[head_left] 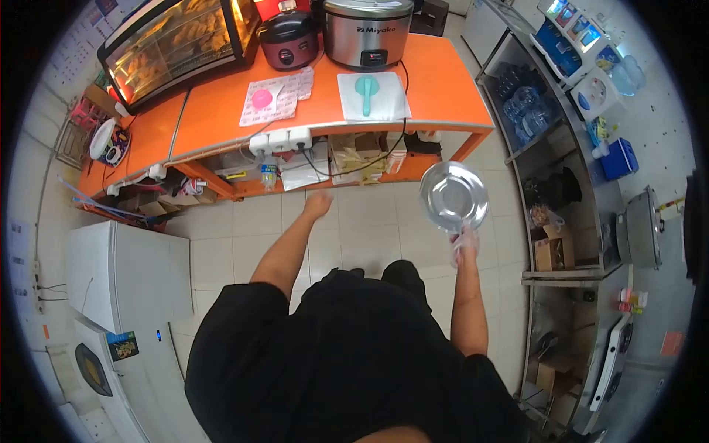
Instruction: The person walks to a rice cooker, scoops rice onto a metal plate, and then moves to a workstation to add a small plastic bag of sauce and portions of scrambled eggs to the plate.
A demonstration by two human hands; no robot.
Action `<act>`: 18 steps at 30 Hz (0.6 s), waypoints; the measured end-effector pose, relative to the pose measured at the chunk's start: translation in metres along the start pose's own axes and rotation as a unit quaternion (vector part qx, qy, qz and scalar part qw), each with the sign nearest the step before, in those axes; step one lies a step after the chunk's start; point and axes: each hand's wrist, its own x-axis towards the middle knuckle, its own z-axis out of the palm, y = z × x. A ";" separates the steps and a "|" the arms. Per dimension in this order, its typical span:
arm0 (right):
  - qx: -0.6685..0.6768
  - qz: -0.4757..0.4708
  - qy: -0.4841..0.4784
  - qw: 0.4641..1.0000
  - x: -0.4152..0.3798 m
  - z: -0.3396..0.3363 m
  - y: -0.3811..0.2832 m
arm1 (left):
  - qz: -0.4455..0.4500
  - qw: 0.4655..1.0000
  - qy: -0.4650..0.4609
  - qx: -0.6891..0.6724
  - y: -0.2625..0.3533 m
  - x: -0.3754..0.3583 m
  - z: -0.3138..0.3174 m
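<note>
A shiny round metal bowl (452, 196) hangs over the tiled floor, held by its near rim in my right hand (464, 244). That hand wears a clear plastic glove. My left hand (318, 203) is in front of the orange table's (443, 92) near edge, its fingers curled in; anything inside them is too small or hidden to make out. On the table lie a teal ladle-like scoop (367, 90) on a white sheet and a pink scoop (261, 98) on printed paper.
Along the table's back stand a large rice cooker (367, 37), a smaller cooker (286, 43) and a lit food display case (177, 52). Power sockets (279, 140) line its front edge. Metal shelves (569, 221) run down the right; a white fridge (118, 273) is at left.
</note>
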 end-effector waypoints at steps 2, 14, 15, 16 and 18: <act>0.037 -0.030 -0.061 0.997 0.063 0.039 -0.029 | 0.018 0.992 0.102 -0.077 0.082 0.105 -0.041; 0.148 0.127 -0.213 0.957 0.404 0.268 -0.106 | -0.238 0.964 0.117 0.008 0.157 0.378 -0.017; 0.139 0.139 -0.215 0.957 0.423 0.278 -0.109 | -0.276 0.951 0.143 -0.010 0.159 0.386 -0.014; 0.108 0.130 -0.239 0.956 0.449 0.285 -0.103 | -0.264 0.948 0.178 0.001 0.159 0.393 -0.011; 0.068 0.122 -0.296 0.945 0.491 0.287 -0.079 | -0.304 0.942 0.137 0.034 0.158 0.399 -0.011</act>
